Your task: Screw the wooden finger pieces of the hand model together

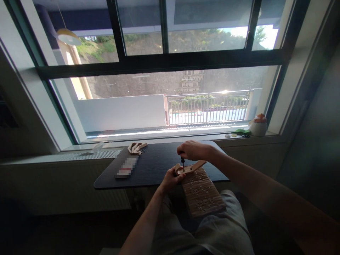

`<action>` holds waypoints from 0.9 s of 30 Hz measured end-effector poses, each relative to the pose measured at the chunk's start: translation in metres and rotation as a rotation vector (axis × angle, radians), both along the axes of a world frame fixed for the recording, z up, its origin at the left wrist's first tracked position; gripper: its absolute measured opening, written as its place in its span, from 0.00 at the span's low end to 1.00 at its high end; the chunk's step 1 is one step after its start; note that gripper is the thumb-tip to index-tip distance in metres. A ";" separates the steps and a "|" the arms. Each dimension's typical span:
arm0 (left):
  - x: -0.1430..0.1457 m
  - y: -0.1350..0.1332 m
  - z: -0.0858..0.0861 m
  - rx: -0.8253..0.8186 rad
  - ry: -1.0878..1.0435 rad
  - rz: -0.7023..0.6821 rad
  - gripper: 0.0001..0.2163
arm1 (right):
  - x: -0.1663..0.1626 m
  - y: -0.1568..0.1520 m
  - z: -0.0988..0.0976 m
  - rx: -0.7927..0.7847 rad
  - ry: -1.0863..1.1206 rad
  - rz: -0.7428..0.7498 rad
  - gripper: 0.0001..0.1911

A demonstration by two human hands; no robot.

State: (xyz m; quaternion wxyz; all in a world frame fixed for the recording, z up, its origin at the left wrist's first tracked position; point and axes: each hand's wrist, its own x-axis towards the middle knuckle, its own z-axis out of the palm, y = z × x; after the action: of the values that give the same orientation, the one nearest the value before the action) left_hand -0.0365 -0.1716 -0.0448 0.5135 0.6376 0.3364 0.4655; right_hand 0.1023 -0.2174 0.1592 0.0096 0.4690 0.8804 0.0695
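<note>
My right hand (191,150) is closed around the handle of a small screwdriver (183,162), which stands nearly upright with its tip down on a pale wooden piece (191,169). That piece has a rounded, hooked left end, a few small dark holes and a straight arm running up to the right. My left hand (170,180) grips the rounded end, thumb along its near side. Under the piece, a brown wooden board (204,196) with a pitted, scratched surface leans from the table edge onto my lap. Whether a screw sits under the tip is too small to tell.
On the dark table (156,166), several similar pale wooden parts (136,148) lie at the back left with small dark bits beside them. A blurred-out flat item (126,168) is nearer. A white pot (258,126) stands on the sill below the window.
</note>
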 end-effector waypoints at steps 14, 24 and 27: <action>0.000 -0.005 0.009 0.003 0.015 0.000 0.26 | -0.006 -0.002 0.002 0.006 0.000 -0.020 0.14; 0.000 -0.008 0.013 -0.011 0.005 0.023 0.26 | 0.000 0.003 -0.004 -0.003 0.028 0.019 0.13; 0.001 -0.008 0.012 -0.014 -0.001 0.019 0.27 | 0.002 0.003 -0.007 0.011 0.039 0.018 0.12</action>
State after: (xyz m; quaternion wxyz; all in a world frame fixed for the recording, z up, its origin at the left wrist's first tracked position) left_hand -0.0358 -0.1796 -0.0325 0.5137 0.6306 0.3452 0.4683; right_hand 0.1046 -0.2145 0.1525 -0.0105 0.4624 0.8842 0.0653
